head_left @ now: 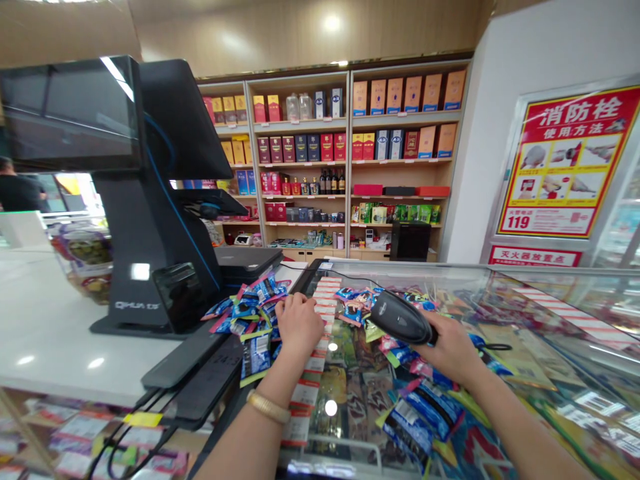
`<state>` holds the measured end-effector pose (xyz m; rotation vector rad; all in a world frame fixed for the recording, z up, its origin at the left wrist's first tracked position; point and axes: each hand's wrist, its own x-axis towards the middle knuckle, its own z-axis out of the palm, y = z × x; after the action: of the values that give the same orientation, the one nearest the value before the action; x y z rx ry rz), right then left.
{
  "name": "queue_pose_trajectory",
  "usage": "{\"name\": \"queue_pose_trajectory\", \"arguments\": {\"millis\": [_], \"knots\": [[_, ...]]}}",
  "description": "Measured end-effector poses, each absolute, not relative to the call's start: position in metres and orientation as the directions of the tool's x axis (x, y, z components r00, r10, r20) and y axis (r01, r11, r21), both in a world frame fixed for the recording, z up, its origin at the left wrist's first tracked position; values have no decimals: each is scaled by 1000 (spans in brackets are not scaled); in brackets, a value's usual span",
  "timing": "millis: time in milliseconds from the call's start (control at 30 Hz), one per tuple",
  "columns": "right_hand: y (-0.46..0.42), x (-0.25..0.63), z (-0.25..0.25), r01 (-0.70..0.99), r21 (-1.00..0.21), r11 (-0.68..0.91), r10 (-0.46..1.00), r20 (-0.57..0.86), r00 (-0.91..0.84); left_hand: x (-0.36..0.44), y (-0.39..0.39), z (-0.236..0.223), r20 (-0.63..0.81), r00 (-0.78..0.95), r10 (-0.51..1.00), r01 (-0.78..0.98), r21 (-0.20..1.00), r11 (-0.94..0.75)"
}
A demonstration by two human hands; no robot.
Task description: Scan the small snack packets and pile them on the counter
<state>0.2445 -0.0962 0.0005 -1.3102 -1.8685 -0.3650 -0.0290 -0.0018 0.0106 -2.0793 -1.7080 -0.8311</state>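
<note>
My right hand (453,350) is wrapped round a black handheld barcode scanner (403,317), its head pointing left over the glass counter. Below and around it lie small blue and pink snack packets (410,427), some partly hidden by the hand and scanner. My left hand (300,327), with a bracelet on its wrist, is at the right edge of a heap of similar packets (255,307). Its fingers curl downward, and their tips are hidden, so anything in them is out of sight. One packet (256,353) with a barcode lies just left of that wrist.
A dark checkout terminal (165,267) stands at left on a white counter (45,333), with a clear jar (83,260) behind. Black cables (135,433) hang at the counter edge. The glass display case (345,400) holds packaged goods. Shelves of boxes (300,147) line the back wall.
</note>
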Motion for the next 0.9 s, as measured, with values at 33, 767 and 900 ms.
{"name": "queue_pose_trajectory", "arguments": {"millis": [33,767,900], "knots": [[-96,245,0,885,-201,420,644,753,-135,-27,-3,11,627,117,770,964,115,-240],[-95,246,1,889,-214,404,630,770,-101,17,-3,-32,259,599,758,788,-24,-615],[-95,246,1,884,-231,407,637,766,-92,15,2,-29,321,591,740,772,41,-635]]}}
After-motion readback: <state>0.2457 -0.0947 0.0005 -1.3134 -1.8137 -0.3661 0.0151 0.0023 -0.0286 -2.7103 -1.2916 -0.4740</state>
